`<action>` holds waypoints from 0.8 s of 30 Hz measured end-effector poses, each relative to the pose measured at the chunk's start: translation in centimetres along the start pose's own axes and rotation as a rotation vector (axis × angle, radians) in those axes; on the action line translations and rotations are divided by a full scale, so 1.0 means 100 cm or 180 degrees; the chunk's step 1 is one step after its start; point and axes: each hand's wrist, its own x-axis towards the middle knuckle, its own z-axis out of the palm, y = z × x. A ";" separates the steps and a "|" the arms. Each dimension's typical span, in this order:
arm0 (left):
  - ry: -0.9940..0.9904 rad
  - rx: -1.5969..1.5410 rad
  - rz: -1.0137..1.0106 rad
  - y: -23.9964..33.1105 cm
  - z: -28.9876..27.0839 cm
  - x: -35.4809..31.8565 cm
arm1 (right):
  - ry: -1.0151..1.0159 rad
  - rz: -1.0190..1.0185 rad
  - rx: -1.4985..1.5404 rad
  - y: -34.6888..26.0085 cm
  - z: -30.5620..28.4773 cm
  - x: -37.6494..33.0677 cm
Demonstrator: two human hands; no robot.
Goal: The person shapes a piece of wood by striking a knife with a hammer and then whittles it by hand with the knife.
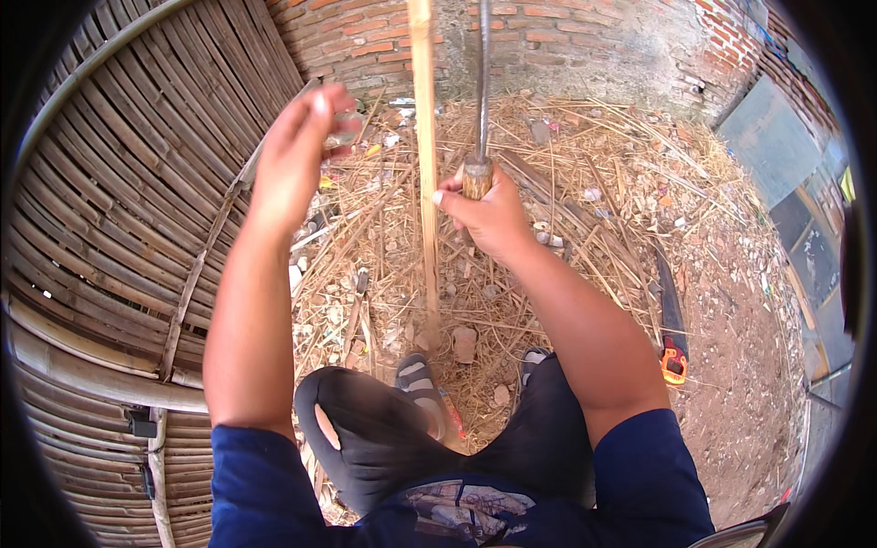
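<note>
My right hand is closed around the wooden handle of a long-bladed knife. Its narrow dark blade points up past the top edge, seen nearly edge-on. Just left of it a pale split bamboo strip stands upright, its lower end close to my feet; my right thumb touches or almost touches the strip. Off to the left, my left hand is raised near the bamboo wall, apart from the strip. Its fingers are blurred but loosely curved and apart, with nothing plainly held.
A slatted bamboo wall fills the left side. Ahead rises a brick wall. Straw, sticks and stones litter the ground. A handsaw with an orange handle lies to the right; grey panels lean beyond it.
</note>
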 end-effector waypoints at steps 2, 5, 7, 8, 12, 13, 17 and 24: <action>0.0207 0.0033 0.0208 0.029 -0.002 0.023 | -0.0239 0.0208 -0.0098 -0.005 0.006 -0.005; 0.0424 -0.0468 0.0384 0.056 -0.004 0.050 | -0.0733 0.0459 -0.0116 -0.002 0.001 -0.009; 0.0463 -0.1252 0.0053 0.070 -0.005 0.064 | -0.1038 0.0629 -0.0262 -0.001 -0.001 -0.010; 0.0891 -0.1391 0.0240 0.078 0.011 0.052 | -0.1149 0.0717 -0.0268 -0.002 -0.002 -0.011; 0.0032 -0.2080 0.0765 0.047 -0.055 0.076 | -0.1568 0.1097 -0.0151 -0.002 -0.001 -0.018; -0.0755 -0.2231 0.1057 0.030 -0.084 0.081 | -0.1641 0.1215 -0.0104 0.000 -0.001 -0.020; 0.0735 -0.2112 0.1134 0.046 -0.060 0.013 | -0.1318 0.1425 -0.0742 -0.003 -0.011 -0.031; 0.2974 -0.1231 0.1570 0.020 -0.028 -0.087 | -0.1046 0.1412 -0.1040 0.002 -0.045 -0.068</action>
